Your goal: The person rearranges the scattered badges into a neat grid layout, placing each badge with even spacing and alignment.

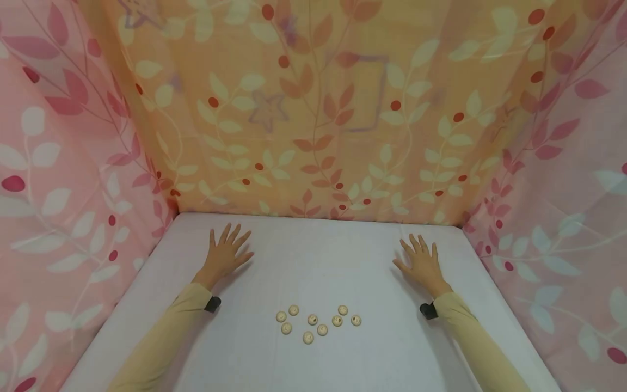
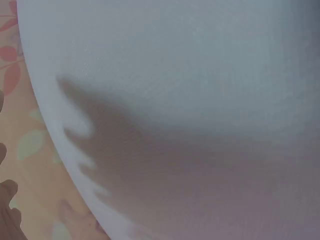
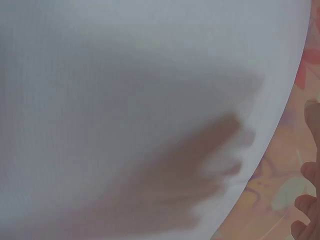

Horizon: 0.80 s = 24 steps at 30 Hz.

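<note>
With fingers spread, my left hand (image 1: 223, 260) is over the far left part of the white table and holds nothing. My right hand (image 1: 422, 264), its fingers also spread and nothing in it, is over the far right part. Between the two forearms, closer to me, lie several small round beige pieces (image 1: 312, 319) with marks on top; a few show a dark spot. They sit in a loose cluster, well apart from both hands. Each wrist view catches only fingertips, the left hand's fingers (image 2: 9, 192) and the right hand's fingers (image 3: 309, 172), plus hand shadows on the cloth.
A white cloth covers the table (image 1: 323, 261). Patterned curtains stand around it: an orange leafy one (image 1: 313, 136) along the back edge, a pink one (image 1: 63, 163) at the left and another pink curtain (image 1: 563, 163) at the right. Each wrist wears a small black device (image 1: 213, 304).
</note>
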{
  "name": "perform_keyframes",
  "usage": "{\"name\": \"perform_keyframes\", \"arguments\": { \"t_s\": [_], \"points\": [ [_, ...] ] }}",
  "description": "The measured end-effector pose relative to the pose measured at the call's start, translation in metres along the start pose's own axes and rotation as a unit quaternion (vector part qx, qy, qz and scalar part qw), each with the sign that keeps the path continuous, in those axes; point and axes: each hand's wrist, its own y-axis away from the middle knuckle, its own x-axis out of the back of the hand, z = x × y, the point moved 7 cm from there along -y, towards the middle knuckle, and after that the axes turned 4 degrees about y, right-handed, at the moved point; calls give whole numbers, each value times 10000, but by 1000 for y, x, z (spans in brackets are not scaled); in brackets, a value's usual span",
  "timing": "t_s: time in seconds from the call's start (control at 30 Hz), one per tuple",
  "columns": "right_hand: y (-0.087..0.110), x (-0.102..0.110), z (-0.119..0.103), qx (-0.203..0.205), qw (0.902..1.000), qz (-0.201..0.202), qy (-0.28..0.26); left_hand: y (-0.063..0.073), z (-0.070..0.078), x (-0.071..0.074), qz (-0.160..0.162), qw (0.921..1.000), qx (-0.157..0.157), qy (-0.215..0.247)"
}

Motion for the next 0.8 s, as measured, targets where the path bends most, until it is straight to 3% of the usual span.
{"name": "perform_keyframes", "arguments": {
  "t_s": [0.2, 0.43, 0.8],
  "points": [
    [8, -5, -15, 243, 9997, 14, -60, 8, 4, -2, 25, 9998, -106, 193],
    [16, -6, -31, 628, 9969, 474, -80, 19, 20, 5, 204, 9977, -406, 496],
    [31, -5, -53, 616, 9970, 229, -402, 44, 43, 4, 162, 9883, -855, 1254]
  ]
}}
